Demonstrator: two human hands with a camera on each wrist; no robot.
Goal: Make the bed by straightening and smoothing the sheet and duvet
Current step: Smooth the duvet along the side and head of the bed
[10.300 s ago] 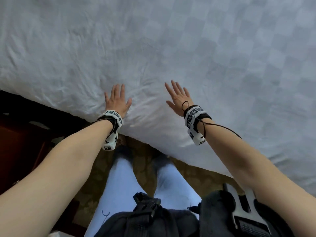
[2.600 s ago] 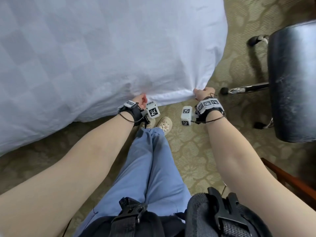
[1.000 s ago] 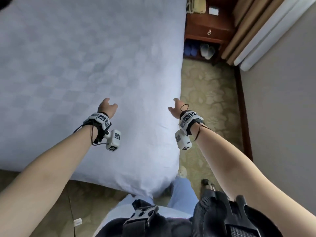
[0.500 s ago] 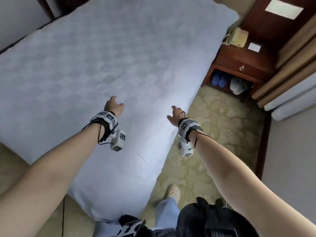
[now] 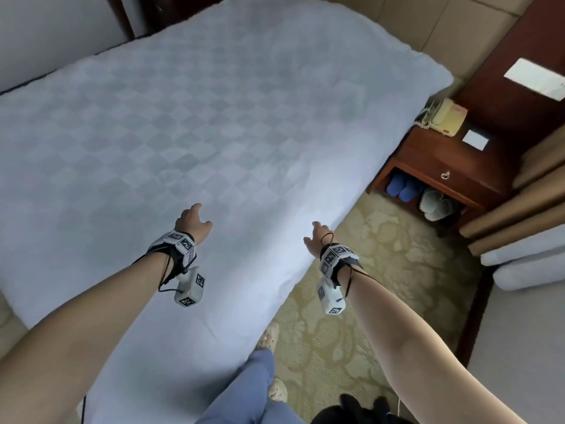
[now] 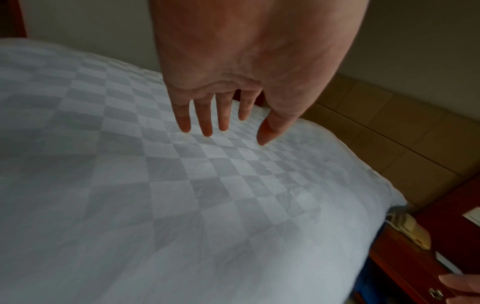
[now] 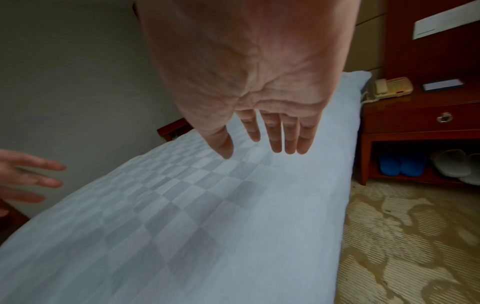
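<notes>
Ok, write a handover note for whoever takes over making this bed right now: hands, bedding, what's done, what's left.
Left hand: open, holds nothing, raised over the white checkered duvet.
Right hand: open, holds nothing, raised at the duvet's near side edge, above where it meets the patterned carpet.
Duvet: spread over the whole bed, mostly flat; faint soft rumples toward the end by the red-brown wooden nightstand. Sheet hidden underneath.
Done: duvet laid out and largely smoothed.
Left: judging from this, a last smoothing pass over those rumples and a check that the edges hang evenly.
</notes>
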